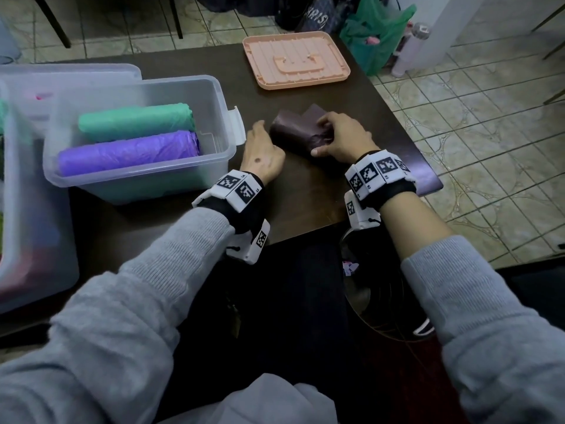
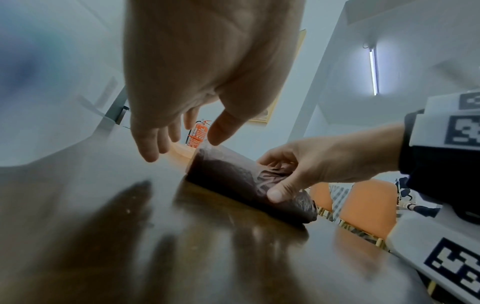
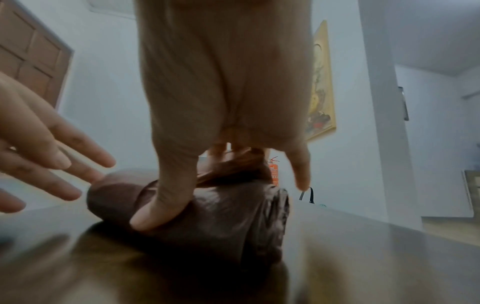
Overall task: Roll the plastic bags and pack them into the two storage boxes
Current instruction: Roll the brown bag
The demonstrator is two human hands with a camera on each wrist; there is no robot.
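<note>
One dark brown bag roll (image 1: 293, 134) lying on the dark surface (image 1: 305, 206), right of the clear storage box (image 1: 220, 96), partly rolled, loose flat end sticking out at the far side. Right hand (image 1: 342, 137) clamped over roll's right end, thumb (image 3: 161, 205) pressing down on near side, fingers curled over the far side, bunched plastic under the palm. Left hand (image 1: 261, 151) flat and spread, fingers straight, hovering just beside roll's left end; from left wrist view thumb tip (image 2: 221, 131) close above the roll (image 2: 233, 179), contact not clear, holding nothing. Two finished rolls inside the near box: one green roll (image 1: 137, 120) at the back, one purple roll (image 1: 128, 153) at the front, side by side, touching, both lying lengthwise. Second clear container (image 1: 27, 209) at far left edge, blurred, contents not readable beyond mixed colours. One clear lid (image 1: 70, 71) behind the box. One peach lid (image 1: 295, 59) upside down at the far end of the surface, well apart from the hands. One green plastic bag (image 1: 376, 32) on the tiled floor beyond the corner. Two grey sleeves, two tagged wristbands.
</note>
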